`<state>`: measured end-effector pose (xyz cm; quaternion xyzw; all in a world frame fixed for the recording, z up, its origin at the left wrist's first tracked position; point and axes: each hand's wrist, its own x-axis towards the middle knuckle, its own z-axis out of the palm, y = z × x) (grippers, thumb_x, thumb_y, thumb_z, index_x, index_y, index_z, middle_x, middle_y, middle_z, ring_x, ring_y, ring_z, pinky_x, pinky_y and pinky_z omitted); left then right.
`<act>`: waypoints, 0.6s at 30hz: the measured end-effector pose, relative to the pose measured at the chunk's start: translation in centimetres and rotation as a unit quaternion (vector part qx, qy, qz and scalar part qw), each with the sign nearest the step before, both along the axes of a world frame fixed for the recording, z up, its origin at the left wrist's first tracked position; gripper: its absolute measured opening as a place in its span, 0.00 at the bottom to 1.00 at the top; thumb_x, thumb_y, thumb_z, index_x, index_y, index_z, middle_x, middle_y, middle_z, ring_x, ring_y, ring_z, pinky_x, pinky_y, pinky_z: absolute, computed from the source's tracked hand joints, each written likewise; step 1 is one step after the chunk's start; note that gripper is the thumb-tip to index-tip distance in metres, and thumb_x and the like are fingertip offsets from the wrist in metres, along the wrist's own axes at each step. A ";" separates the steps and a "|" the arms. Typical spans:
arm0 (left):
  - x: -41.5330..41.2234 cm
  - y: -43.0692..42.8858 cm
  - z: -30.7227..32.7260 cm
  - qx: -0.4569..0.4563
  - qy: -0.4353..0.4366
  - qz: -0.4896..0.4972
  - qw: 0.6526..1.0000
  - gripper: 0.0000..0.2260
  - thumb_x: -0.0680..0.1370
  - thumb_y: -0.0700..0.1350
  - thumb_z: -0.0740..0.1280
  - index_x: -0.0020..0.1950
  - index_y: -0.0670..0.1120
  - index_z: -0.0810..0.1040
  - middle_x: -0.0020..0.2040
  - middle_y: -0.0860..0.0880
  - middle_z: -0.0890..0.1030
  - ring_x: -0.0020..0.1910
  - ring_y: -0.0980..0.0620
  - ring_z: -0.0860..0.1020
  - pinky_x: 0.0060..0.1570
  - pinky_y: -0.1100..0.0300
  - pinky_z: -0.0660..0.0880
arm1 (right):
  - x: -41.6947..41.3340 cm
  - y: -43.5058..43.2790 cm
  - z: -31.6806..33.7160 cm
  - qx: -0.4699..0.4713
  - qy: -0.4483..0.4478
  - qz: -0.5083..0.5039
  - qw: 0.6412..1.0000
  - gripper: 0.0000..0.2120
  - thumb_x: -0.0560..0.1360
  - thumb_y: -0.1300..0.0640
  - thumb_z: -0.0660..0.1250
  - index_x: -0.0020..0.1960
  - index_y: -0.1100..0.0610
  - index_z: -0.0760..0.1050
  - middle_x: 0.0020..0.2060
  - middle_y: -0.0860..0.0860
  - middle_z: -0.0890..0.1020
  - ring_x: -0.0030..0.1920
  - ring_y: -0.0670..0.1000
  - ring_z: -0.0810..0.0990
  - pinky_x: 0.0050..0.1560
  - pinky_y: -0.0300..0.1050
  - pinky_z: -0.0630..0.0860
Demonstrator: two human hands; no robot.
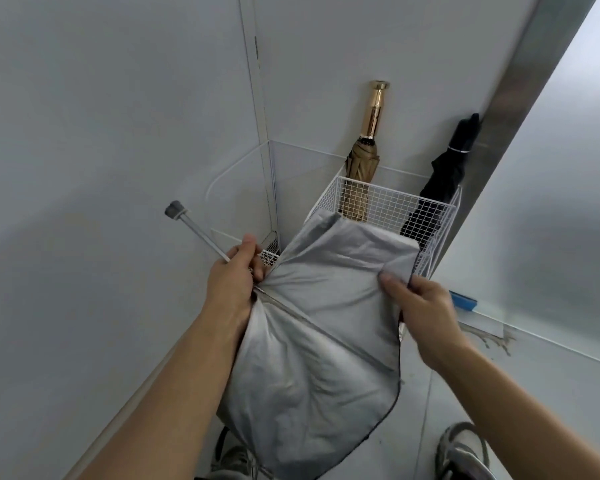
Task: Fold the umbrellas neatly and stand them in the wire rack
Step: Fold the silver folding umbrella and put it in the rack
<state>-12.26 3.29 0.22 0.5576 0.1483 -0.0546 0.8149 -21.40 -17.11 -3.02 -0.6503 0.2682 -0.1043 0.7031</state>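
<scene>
A grey umbrella (312, 341) hangs loose between my hands, its silver canopy spread and creased. My left hand (231, 282) grips the gathered fabric around the metal shaft, which sticks out up-left and ends in a grey cap (175, 209). My right hand (421, 306) pinches the canopy's right edge. Behind it stands the white wire rack (392, 202). A folded tan umbrella (361, 171) with a gold handle stands in the rack's back left. A folded black umbrella (444, 178) leans in its right corner.
White walls meet in a corner behind the rack, with a metal door frame (520, 98) to the right. A blue strip (463, 301) lies on the floor near the glass panel. My shoes (461, 452) show at the bottom edge.
</scene>
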 end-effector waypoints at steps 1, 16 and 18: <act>0.0 0.0 -0.2 0.013 0.004 0.011 1.000 0.15 0.82 0.45 0.64 0.37 0.41 0.74 0.19 0.51 0.67 0.19 0.56 0.66 0.23 0.67 0.67 | 0.0 -0.4 0.2 -0.001 -0.016 -0.022 1.000 0.08 0.75 0.54 0.73 0.42 0.59 0.84 0.40 0.60 0.86 0.37 0.55 0.83 0.43 0.52 0.81; 0.6 0.2 -0.9 0.014 0.010 0.041 0.999 0.15 0.82 0.45 0.65 0.36 0.42 0.73 0.19 0.50 0.67 0.26 0.51 0.68 0.31 0.62 0.74 | -2.1 2.9 -1.0 -0.366 0.000 0.251 0.896 0.26 0.68 0.37 0.74 0.64 0.41 0.75 0.56 0.34 0.79 0.54 0.37 0.78 0.57 0.42 0.78; 0.2 -0.3 -0.6 -0.029 0.002 0.011 1.000 0.15 0.82 0.45 0.64 0.36 0.42 0.72 0.19 0.50 0.66 0.23 0.52 0.67 0.30 0.62 0.73 | -1.9 2.8 -1.8 -0.390 0.067 0.322 0.860 0.45 0.60 0.25 0.71 0.73 0.37 0.62 0.64 0.34 0.71 0.61 0.41 0.72 0.63 0.44 0.71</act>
